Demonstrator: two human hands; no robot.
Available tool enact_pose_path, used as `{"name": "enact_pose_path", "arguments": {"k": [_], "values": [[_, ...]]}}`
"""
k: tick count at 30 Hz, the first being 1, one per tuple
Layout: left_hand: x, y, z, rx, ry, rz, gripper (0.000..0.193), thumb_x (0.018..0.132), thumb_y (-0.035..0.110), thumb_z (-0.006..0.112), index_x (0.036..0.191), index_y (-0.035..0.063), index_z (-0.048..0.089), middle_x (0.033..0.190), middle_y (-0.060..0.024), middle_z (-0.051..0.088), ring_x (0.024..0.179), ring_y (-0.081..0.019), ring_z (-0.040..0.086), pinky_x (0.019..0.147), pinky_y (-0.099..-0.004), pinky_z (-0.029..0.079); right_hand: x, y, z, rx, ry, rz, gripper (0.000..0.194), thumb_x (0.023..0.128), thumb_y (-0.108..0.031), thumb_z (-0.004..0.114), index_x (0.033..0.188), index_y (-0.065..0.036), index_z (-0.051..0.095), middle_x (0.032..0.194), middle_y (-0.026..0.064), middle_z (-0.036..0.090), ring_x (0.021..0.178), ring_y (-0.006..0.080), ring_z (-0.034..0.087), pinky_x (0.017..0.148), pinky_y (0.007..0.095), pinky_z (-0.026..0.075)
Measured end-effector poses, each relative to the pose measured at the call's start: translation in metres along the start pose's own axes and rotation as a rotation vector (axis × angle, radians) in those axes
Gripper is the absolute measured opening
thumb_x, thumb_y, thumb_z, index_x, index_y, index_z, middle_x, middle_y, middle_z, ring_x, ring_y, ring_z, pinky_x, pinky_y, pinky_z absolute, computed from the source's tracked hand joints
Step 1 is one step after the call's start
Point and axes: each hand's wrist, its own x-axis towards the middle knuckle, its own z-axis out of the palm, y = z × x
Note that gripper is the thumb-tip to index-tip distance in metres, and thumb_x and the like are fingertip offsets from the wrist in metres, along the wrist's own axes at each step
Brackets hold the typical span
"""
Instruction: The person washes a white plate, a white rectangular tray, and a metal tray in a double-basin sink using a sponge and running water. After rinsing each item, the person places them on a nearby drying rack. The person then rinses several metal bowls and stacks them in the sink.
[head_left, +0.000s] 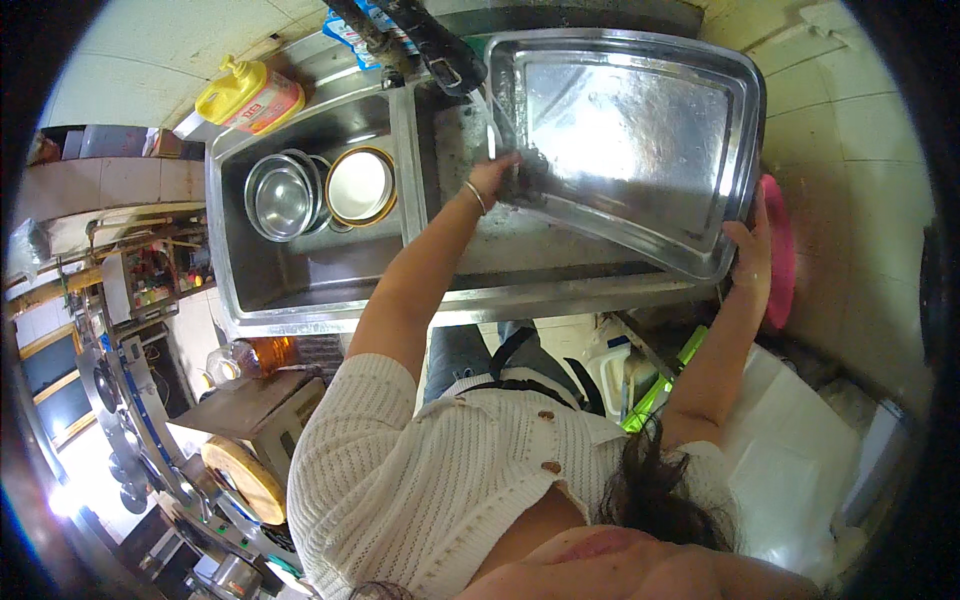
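A large rectangular stainless steel tray (630, 135) is tilted over the right basin of a double steel sink (414, 180). My right hand (748, 247) grips the tray's lower right rim. At its left edge, my left hand (491, 178), with a bangle on the wrist, holds a dark scouring pad (532, 174), apparently steel wool, against the metal. A stream of water (487, 120) falls from the black faucet (442, 52) just beyond my left fingers. Part of the right basin is hidden under the tray.
Steel bowls (281, 199) and a white bowl (360, 186) sit in the left basin. A yellow pump bottle (251, 96) stands on the sink's back ledge. Right of the tray is a pink round basin (780, 255). A cabinet (247, 405) and a round wooden board (244, 480) are at left.
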Motion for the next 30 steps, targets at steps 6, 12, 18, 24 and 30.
{"name": "enact_pose_path", "arguments": {"k": [6, 12, 18, 24, 30], "values": [[-0.021, 0.064, -0.006, 0.065, 0.116, 0.265, 0.02, 0.074, 0.011, 0.069, 0.092, 0.0023, 0.065, 0.083, -0.0058, 0.065, 0.074, -0.0189, 0.06, 0.07, -0.032, 0.048, 0.01, 0.083, 0.006, 0.093, 0.135, 0.054, 0.071, 0.076, 0.001, 0.058, 0.14, -0.006, 0.029, 0.127, 0.0062, 0.048, 0.113, 0.0174, 0.047, 0.097, 0.0319, 0.035], [-0.056, 0.104, -0.03, 0.239, 0.143, 0.362, 0.015, 0.074, 0.008, 0.068, 0.089, 0.0044, 0.066, 0.08, -0.001, 0.064, 0.073, -0.0126, 0.057, 0.068, -0.0272, 0.044, 0.026, 0.201, 0.029, 0.339, 0.081, 0.095, 0.07, 0.077, 0.001, 0.057, 0.139, -0.011, 0.027, 0.128, 0.0045, 0.044, 0.115, 0.0207, 0.044, 0.098, 0.0331, 0.034], [-0.118, 0.138, -0.027, 0.473, 0.184, 0.378, 0.028, 0.076, 0.009, 0.063, 0.104, 0.0028, 0.062, 0.086, -0.0023, 0.061, 0.08, -0.0122, 0.052, 0.072, -0.0245, 0.04, 0.05, 0.249, 0.075, 0.416, 0.163, 0.418, 0.064, 0.079, 0.002, 0.054, 0.136, -0.016, 0.032, 0.122, 0.0059, 0.047, 0.11, 0.0227, 0.047, 0.086, 0.0385, 0.043], [-0.167, 0.156, -0.006, 0.529, 0.103, 0.345, 0.045, 0.076, 0.004, 0.06, 0.12, -0.0007, 0.049, 0.104, -0.0084, 0.057, 0.09, -0.0172, 0.053, 0.08, -0.0285, 0.042, 0.058, 0.264, 0.104, 0.473, 0.107, 0.497, 0.049, 0.084, 0.001, 0.051, 0.128, -0.015, 0.037, 0.112, 0.0071, 0.054, 0.098, 0.0242, 0.054, 0.082, 0.0414, 0.048], [-0.202, 0.162, -0.008, 0.62, 0.033, 0.383, 0.055, 0.072, 0.007, 0.061, 0.123, -0.0012, 0.043, 0.112, -0.0117, 0.054, 0.095, -0.0198, 0.054, 0.082, -0.0296, 0.044, 0.051, 0.238, 0.104, 0.339, -0.148, 0.673, 0.045, 0.085, -0.008, 0.055, 0.127, -0.013, 0.039, 0.113, 0.0081, 0.054, 0.096, 0.0232, 0.057, 0.079, 0.0415, 0.05]]}}
